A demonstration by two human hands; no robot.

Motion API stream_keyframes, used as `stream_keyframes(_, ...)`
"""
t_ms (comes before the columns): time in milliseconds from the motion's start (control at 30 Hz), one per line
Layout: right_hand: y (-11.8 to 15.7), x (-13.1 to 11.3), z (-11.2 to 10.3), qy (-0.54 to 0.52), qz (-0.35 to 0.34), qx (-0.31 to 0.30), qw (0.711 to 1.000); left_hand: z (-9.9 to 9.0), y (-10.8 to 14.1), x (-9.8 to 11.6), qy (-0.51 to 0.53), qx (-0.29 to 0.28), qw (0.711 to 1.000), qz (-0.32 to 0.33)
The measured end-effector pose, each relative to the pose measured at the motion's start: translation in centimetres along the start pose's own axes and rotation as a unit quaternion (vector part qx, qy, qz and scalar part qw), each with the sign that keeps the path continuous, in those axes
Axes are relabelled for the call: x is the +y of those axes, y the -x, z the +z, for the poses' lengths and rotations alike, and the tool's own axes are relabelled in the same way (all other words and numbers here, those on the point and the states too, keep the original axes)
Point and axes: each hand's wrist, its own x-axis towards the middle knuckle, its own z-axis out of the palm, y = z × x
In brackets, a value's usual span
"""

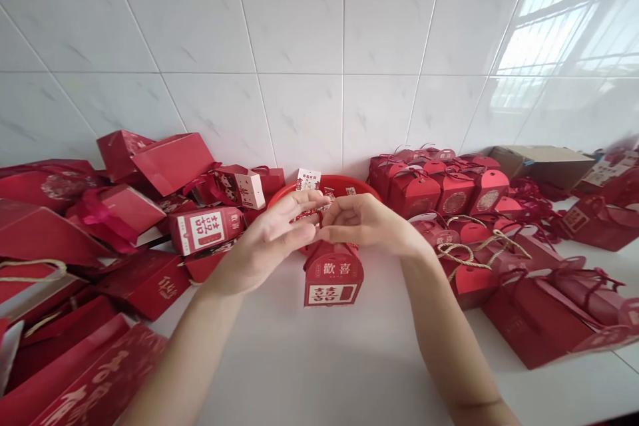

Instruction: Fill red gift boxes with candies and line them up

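A small red gift box (332, 283) with a rounded top flap and white label stands upright on the white table (324, 359), its lettered side facing me. Just above it, my left hand (287, 229) and my right hand (367, 221) meet almost fingertip to fingertip. A thin dark red ribbon (320, 218) runs between the fingers; my right thumb and fingers pinch it. My left thumb and fingers also close in on the ribbon, though its exact grip is partly hidden. Behind the hands is a red basin (344, 181) with red and white printed packets in it.
Red gift boxes (174, 160) are heaped loosely on the left. Several small boxes (432, 190) stand in rows on the right, some with rope handles (456, 254). A larger red box (539, 319) lies nearer. A cardboard box (542, 163) sits by the tiled wall (299, 113).
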Motion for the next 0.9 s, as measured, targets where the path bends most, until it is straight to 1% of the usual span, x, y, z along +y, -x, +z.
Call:
stream_keyframes(133,0.1,0.0,1.0,0.037,0.005,0.048,0.998,1.1,0.6,-0.1,-0.018,-0.026,1.000,0.000)
stream_keyframes(267,0.0,0.0,1.8,0.066,-0.013,0.093,0.993,1.5,1.1,0.0,-0.028,-0.027,0.999,0.005)
stream_keyframes(433,-0.3,0.0,3.1,0.096,-0.031,0.151,0.983,1.0,1.0,0.1,-0.070,0.001,0.997,0.011)
stream_keyframes(533,-0.5,0.0,3.2,0.085,-0.038,0.183,0.979,0.8,1.0,0.4,-0.081,0.012,0.996,0.023)
stream_keyframes(600,-0.6,-0.1,3.1,0.067,-0.052,0.206,0.975,0.9,1.0,0.4,-0.104,0.033,0.994,0.032)
stream_keyframes(667,-0.6,-0.3,2.9,0.046,-0.070,0.232,0.969,1.0,0.9,0.2,-0.160,0.068,0.984,0.032)
stream_keyframes(733,-0.7,-0.5,2.8,0.020,-0.083,0.253,0.964,1.1,0.7,-0.3,-0.240,0.095,0.966,0.023)
stream_keyframes(800,-0.7,-0.6,2.8,-0.010,-0.087,0.272,0.958,1.2,0.3,-0.9,-0.304,0.104,0.947,0.020)
stream_keyframes(900,-0.4,-0.9,2.8,-0.041,-0.090,0.300,0.949,1.8,-0.2,-1.7,-0.338,0.112,0.934,0.040)
